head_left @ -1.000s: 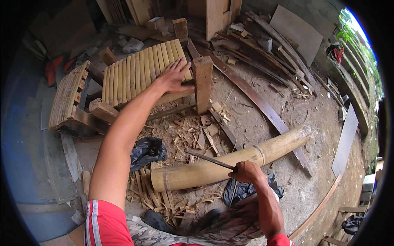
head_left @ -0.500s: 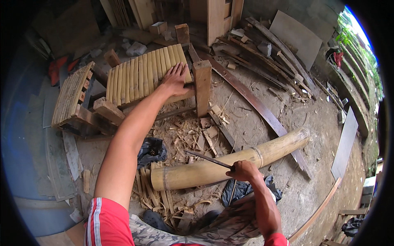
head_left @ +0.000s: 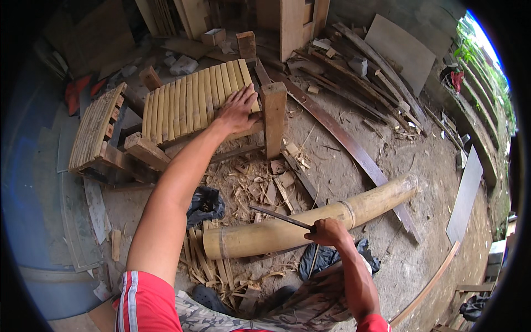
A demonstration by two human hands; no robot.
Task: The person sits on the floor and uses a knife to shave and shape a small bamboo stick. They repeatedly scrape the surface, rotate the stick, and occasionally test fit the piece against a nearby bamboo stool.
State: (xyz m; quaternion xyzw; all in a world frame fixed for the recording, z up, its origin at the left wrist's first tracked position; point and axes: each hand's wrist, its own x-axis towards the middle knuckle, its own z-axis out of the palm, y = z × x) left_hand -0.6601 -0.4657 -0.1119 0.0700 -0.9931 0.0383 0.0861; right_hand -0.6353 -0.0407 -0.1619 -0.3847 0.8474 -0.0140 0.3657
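My left hand (head_left: 239,110) lies flat, fingers stretched, on the right end of a seat of bamboo slats (head_left: 185,105). The slats sit side by side on a wooden frame, beside an upright square post (head_left: 273,119). Closed round the dark handle of a long, narrow-bladed knife (head_left: 279,216), my right hand (head_left: 330,231) is over a thick bamboo pole (head_left: 276,232). The blade points left across the pole. Lying slantwise on the floor in front of me, the pole has its cut end at the left.
A bamboo-slatted backrest (head_left: 97,127) stands at the left. Shavings and offcuts (head_left: 265,185) litter the floor, with a black plastic bag (head_left: 206,206) beside them. A long dark plank (head_left: 348,141) runs under the pole. Scrap timber (head_left: 354,77) is heaped at the back right.
My left hand has shifted slightly to the right on the slats. The right hand, the knife and the bamboo pole look almost unmoved.
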